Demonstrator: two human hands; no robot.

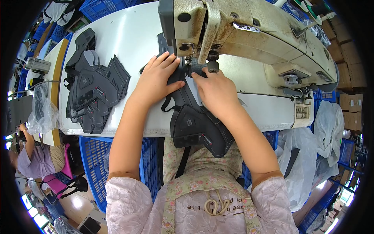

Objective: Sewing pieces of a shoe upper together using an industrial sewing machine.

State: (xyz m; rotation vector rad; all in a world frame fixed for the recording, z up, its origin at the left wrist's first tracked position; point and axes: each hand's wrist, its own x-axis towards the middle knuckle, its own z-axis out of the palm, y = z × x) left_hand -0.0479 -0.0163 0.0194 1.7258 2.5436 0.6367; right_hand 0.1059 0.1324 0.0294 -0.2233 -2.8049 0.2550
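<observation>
Head view: two bare hands over a white worktable (117, 31); findings run left to right.
Panel stack (113, 84): dark shaped panels, layered, well apart from the left fingers, on their left.
Left hand (157, 76): fingers extended, slightly spread, palm down on the black padded panel (196, 126); nothing seen gripped.
Panel position: beneath both hands; long axis runs from under the fingers nearward, veering right, lower end overhanging the near table edge.
Pale strip (193, 91): against the panel, between left thumb and right fingers, nearer the right.
Right hand (216, 91): fingers bent, pressing down; pinch cannot be told.
Sewing machine (241, 43): needle area between both hands' fingertips, neither clearly nearer.
</observation>
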